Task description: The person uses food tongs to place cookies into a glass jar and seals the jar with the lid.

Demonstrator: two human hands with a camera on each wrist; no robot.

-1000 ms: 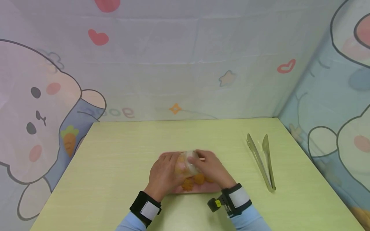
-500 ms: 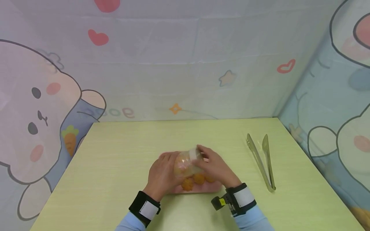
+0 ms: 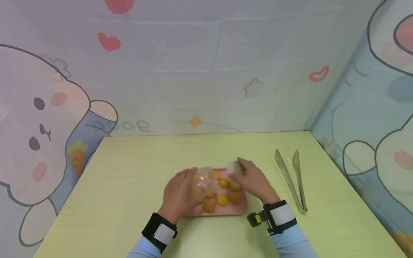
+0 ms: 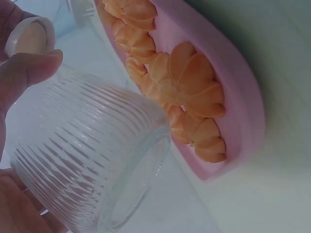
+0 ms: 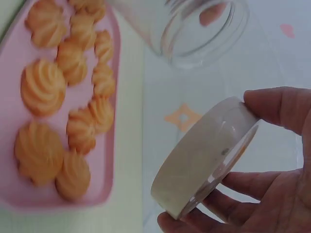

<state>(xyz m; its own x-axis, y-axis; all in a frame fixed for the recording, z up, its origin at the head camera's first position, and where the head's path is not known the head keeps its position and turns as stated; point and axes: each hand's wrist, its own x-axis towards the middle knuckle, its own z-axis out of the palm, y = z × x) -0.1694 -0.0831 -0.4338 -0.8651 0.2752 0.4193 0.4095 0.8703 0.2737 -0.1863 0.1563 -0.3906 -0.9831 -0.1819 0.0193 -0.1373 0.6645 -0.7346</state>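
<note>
A clear, ribbed glass jar (image 3: pixel 205 181) is tilted above the pink tray, its mouth toward the right. My left hand (image 3: pixel 179 195) grips the jar around its side; the ribbed wall (image 4: pixel 92 145) fills much of the left wrist view. To the right, my right hand (image 3: pixel 256 181) pinches a white round lid (image 5: pixel 204 158) between thumb and fingers, apart from the jar's open mouth (image 5: pixel 209 36). Swirled golden cookies (image 3: pixel 222 199) lie on the pink tray (image 4: pixel 243 92) beneath both hands. The jar and left hand cover the tray's left part in the head view.
Metal tongs (image 3: pixel 300 186) lie spread on the pale yellow table (image 3: pixel 129 165), right of the tray. A cloth backdrop (image 3: pixel 206 71) with cartoon prints stands behind the table and along its sides.
The white lid has come off the jar. My right hand has carried it right and slightly away from me, uncovering more cookies. My left hand stays nearly in place with the jar.
</note>
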